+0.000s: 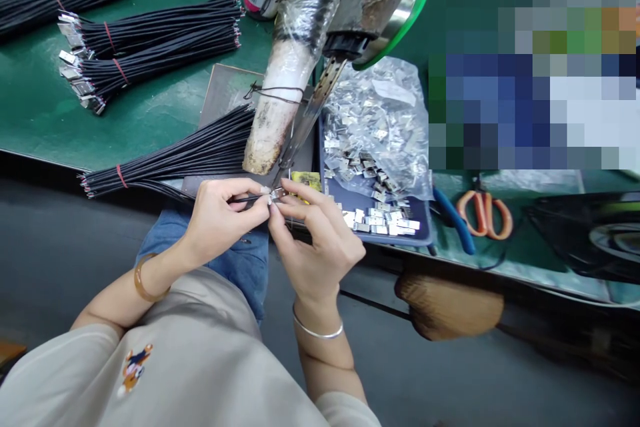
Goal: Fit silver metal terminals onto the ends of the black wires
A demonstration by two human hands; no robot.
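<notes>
Between thumb and fingers my left hand (225, 213) pinches the end of a black cable (243, 200). My right hand (320, 233) closes on a small metal connector (278, 193) at that cable's tip; the fingertips of both hands meet there and hide part of it. Just above my fingers is the tip of a soldering iron (293, 153) mounted at a slant. A bundle of black cables (175, 153), tied with a red band, lies beyond my left hand. To the right, a blue tray (425, 233) holds loose metal connectors (383, 220).
Tied cable bundles (160, 33) with metal ends lie at the back left. A wrapped extraction pipe (285, 73) hangs over the work spot beside a green-rimmed solder spool (400, 27). Orange-handled scissors (485, 213) and blue-handled pliers (455, 220) lie right of the tray.
</notes>
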